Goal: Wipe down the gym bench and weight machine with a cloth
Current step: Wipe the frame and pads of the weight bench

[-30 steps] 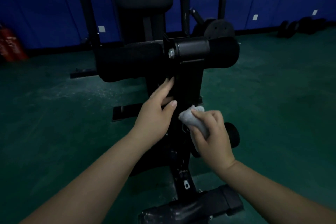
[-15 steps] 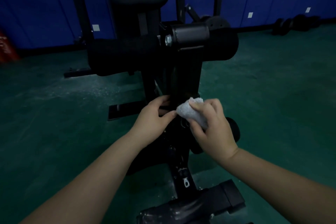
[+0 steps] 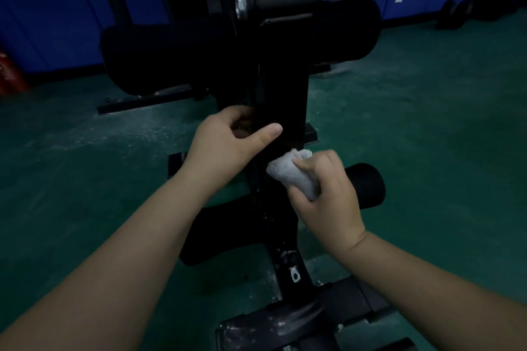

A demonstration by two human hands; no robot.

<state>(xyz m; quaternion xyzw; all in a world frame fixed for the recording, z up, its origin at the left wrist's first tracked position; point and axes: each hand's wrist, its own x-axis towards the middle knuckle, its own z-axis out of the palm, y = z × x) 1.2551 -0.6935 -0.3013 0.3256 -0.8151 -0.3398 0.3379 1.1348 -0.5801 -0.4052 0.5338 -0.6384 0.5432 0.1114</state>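
Note:
A black weight machine stands in front of me, its upright post (image 3: pixel 285 94) running down the middle between upper foam rollers (image 3: pixel 171 57) and lower foam rollers (image 3: pixel 366 189). My left hand (image 3: pixel 228 142) grips the left side of the post, thumb laid across its front. My right hand (image 3: pixel 325 196) holds a bunched white cloth (image 3: pixel 291 172) and presses it against the post just below my left thumb. The bench seat's front end (image 3: pixel 285 325), dusty and black, lies at the bottom of the view.
Green floor (image 3: pixel 427 128) spreads on both sides. Blue padded walls (image 3: pixel 51 3) close the back. Dark dumbbells (image 3: pixel 473 8) lie far right by the wall. A red object (image 3: pixel 8 74) stands at the far left. Black frame bars (image 3: pixel 142 102) lie on the floor behind.
My left hand went from resting on the post's side with straight fingers to gripping it with the thumb across. The view moved closer to the post. The cloth stays on the post.

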